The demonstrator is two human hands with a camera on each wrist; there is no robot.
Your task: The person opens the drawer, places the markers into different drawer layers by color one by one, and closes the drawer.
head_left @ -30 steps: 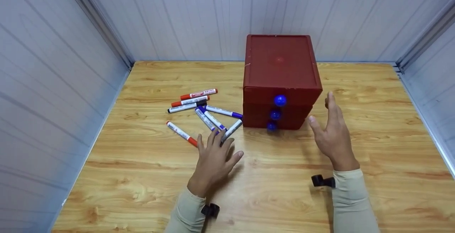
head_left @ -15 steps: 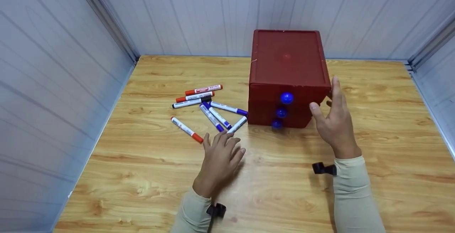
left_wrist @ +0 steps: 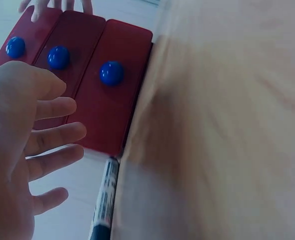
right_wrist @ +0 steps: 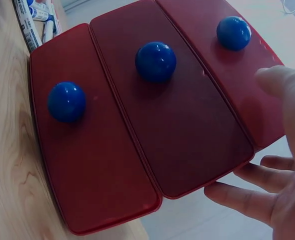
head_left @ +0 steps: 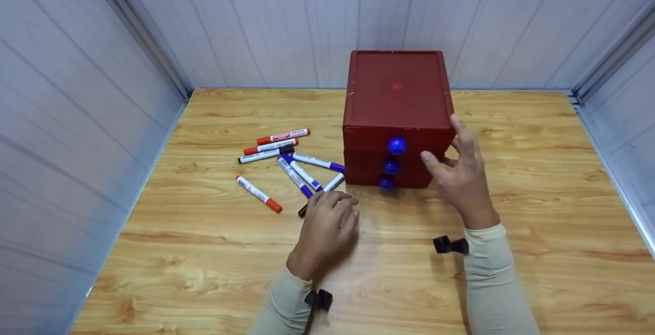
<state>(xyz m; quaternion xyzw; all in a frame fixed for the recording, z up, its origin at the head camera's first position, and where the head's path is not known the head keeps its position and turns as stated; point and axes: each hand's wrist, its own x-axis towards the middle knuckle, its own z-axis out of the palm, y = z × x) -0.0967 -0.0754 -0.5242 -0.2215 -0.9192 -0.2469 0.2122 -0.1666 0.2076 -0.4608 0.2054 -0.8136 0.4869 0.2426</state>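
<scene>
A dark red three-drawer box [head_left: 396, 89] stands on the wooden table, all its drawers pushed in. Each drawer front bears a round blue knob [head_left: 396, 146]. My right hand [head_left: 463, 186] is at the box's front right edge, fingers fairly straight along the side, thumb [right_wrist: 272, 81] over the top drawer's front. Left of the box, low over the table, my left hand [head_left: 327, 227] has loosely bent, spread fingers and holds nothing. Partly hidden behind it lies a black-capped marker [left_wrist: 105, 195], its far end close to the box's lower left corner.
Several markers lie left of the box, including a blue one [head_left: 317, 162], a red one [head_left: 258, 193] lying apart, and a black one [head_left: 266, 155] beside two more red ones. Pale panel walls [head_left: 276, 28] enclose the table's back and sides.
My right hand has moved in against the box's right side. My left hand has shifted slightly right, its fingers drawn closer together. The head view has also shifted slightly.
</scene>
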